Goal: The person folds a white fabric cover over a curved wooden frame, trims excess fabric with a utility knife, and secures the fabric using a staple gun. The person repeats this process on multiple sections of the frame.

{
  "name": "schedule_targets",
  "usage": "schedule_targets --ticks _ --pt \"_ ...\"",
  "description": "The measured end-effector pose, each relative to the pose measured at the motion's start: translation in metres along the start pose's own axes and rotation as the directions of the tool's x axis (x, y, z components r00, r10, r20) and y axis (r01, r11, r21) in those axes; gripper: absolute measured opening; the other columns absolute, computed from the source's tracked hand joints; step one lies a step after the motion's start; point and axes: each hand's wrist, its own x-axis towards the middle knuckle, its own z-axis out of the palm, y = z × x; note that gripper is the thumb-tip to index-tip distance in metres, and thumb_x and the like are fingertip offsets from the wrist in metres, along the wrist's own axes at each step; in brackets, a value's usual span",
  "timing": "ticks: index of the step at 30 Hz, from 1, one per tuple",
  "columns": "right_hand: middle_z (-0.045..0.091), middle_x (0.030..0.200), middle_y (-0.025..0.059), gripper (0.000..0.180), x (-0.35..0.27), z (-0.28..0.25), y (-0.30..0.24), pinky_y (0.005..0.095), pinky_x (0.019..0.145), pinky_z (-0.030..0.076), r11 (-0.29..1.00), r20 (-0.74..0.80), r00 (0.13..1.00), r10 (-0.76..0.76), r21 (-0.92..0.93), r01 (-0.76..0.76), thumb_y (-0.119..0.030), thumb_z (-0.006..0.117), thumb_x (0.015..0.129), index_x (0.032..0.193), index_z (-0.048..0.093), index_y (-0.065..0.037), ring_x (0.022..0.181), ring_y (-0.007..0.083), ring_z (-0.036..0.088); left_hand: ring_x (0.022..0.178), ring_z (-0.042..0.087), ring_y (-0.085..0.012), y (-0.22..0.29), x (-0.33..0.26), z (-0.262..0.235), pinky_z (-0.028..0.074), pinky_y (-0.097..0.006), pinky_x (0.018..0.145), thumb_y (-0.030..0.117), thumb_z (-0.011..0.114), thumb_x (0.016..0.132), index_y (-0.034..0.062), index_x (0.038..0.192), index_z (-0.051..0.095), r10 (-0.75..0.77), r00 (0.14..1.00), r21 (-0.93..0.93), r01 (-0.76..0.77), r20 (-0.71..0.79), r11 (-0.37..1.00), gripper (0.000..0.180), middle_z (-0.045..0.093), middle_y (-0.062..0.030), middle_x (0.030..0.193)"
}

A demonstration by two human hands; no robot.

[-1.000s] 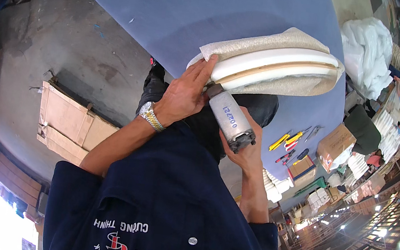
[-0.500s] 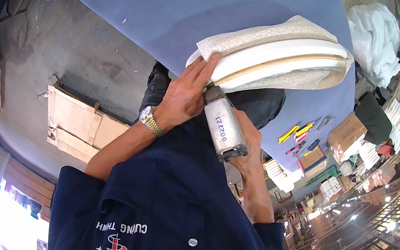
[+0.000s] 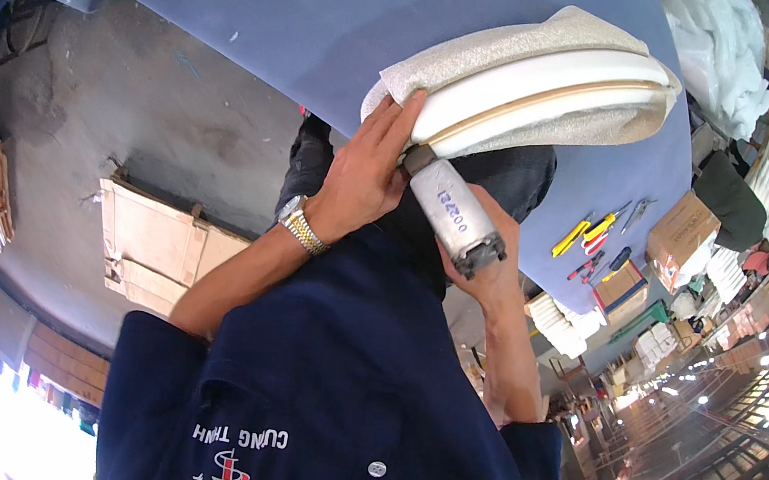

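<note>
Left hand lies on the near end of the curved padded piece, its fingers almost straight on the rough cloth. I cannot tell if its thumb pinches from below. Right hand is curled around the grey tool, and the tool's dark nose is right at that same end (I can't see if it really touches).

What could go wrong? The left thumb is just beside the nose, so one little slip could hurt it. That looks like the biggest worry to me. The padded piece is by the edge of the blue table, partly over a leg in dark trousers. If the knee wobbles, the piece could tip and the nose could point at a bad spot. If the left fingers push too softly, the cloth could slide and get all wrinkly. The piece looks squishy, so pushing the tool hard could dent it.
</note>
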Motion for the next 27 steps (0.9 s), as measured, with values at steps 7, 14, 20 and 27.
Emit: schedule_targets --ticks 7,14,20,27 --pt "0.072 0.097 0.0131 0.032 -0.007 0.01 -0.01 0.0302 0.078 0.054 0.999 -0.113 0.992 -0.052 0.005 0.053 -0.005 0.076 0.083 0.113 0.066 0.002 0.084 0.0206 0.072 0.138 0.048 -0.0459 -0.021 -0.002 -0.006 0.047 -0.045 0.111 -0.001 0.076 0.08 0.0071 0.161 0.029 0.102 0.993 0.003 -0.102 -0.062 0.995 0.094 0.045 -0.0295 0.153" --pt "0.073 0.098 0.013 0.03 -0.014 0.009 -0.01 0.0301 0.08 0.054 0.995 -0.111 0.991 -0.069 0.059 0.076 -0.004 0.075 0.085 0.113 0.067 0.003 0.086 0.0211 0.072 0.138 0.05 -0.0445 -0.016 -0.004 -0.004 0.047 -0.045 0.112 -0.006 0.074 0.076 0.0086 0.161 0.031 0.058 0.996 -0.009 -0.058 -0.069 0.998 0.096 0.047 -0.0289 0.153" --pt "0.071 0.1 0.0151 0.035 -0.012 0.01 0.0 0.0325 0.08 0.055 0.995 -0.077 0.995 -0.07 0.07 0.076 -0.004 0.077 0.081 0.114 0.066 0.002 0.087 0.0273 0.072 0.139 0.048 -0.0454 -0.013 -0.003 -0.004 0.045 -0.045 0.114 -0.008 0.071 0.075 0.0079 0.161 0.031 0.058 0.996 0.032 -0.057 -0.062 0.998 0.096 0.046 -0.0301 0.153" --pt "0.071 0.117 0.0183 0.054 -0.008 0.006 -0.004 0.0389 0.092 0.055 0.989 0.073 0.996 0.055 0.132 -0.065 -0.008 0.081 0.073 0.125 0.064 -0.001 0.107 0.0383 0.07 0.143 0.043 -0.0456 -0.013 -0.009 0.001 0.041 -0.046 0.117 -0.005 0.075 0.075 0.0043 0.161 0.027 0.079 0.995 0.022 -0.078 -0.063 0.997 0.099 0.043 -0.0313 0.154"
